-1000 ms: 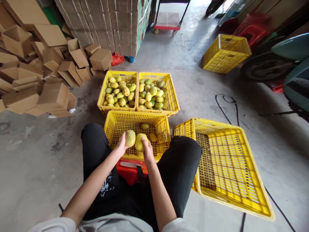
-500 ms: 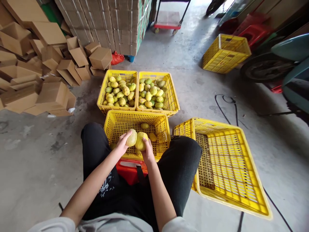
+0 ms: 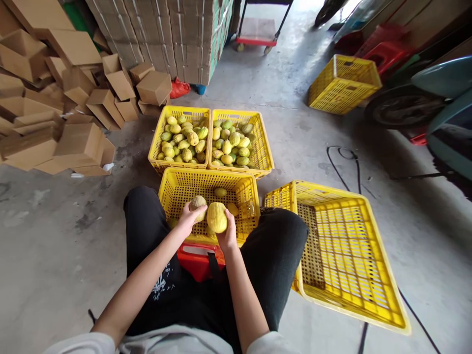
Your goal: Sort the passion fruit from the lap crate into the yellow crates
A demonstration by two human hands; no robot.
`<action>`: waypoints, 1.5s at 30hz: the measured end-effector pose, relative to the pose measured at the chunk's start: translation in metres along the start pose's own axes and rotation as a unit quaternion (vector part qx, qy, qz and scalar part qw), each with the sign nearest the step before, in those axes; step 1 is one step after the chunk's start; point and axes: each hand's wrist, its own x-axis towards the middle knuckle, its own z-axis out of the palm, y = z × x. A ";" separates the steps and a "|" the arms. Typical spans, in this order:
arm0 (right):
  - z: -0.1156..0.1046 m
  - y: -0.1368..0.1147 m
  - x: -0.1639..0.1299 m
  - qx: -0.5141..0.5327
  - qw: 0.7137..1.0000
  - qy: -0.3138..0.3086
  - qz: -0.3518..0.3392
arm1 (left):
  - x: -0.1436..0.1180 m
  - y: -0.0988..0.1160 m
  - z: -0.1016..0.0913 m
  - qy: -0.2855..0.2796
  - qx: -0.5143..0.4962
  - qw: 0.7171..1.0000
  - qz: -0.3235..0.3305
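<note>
My left hand is closed around a pale, dull yellow-green papaya, its thumb lying across the fruit. A brighter yellow, ridged papaya sits in my right hand, gripped from the right side and below. Both fruits are held side by side, slightly apart, above a yellow plastic crate between my knees. Inside that crate lie a greenish papaya and a yellow papaya; others are partly hidden beneath my hands.
Two yellow crates full of papayas, left and right, stand just beyond. A tilted yellow crate lies by my right knee. Cardboard boxes are heaped at left. Another crate, a scooter and a cable are at right.
The pale papaya has turned in my left hand and moved slightly left and up. My right hand has tilted the yellow papaya, showing more of its surface, and the two fruits are farther apart.
</note>
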 end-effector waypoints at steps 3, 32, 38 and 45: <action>-0.002 -0.002 0.000 0.004 1.000 0.017 0.023 | -0.001 -0.001 -0.001 -0.011 0.023 1.000 0.016; 0.003 -0.004 -0.003 0.095 0.994 0.032 0.035 | 0.004 -0.001 -0.001 -0.011 0.063 0.997 0.043; 0.003 -0.002 -0.002 0.095 0.994 0.039 0.036 | 0.011 -0.003 -0.002 0.056 0.028 0.998 -0.025; 0.003 0.000 -0.001 0.090 0.995 0.029 0.041 | 0.001 0.002 0.001 0.022 0.012 0.999 -0.021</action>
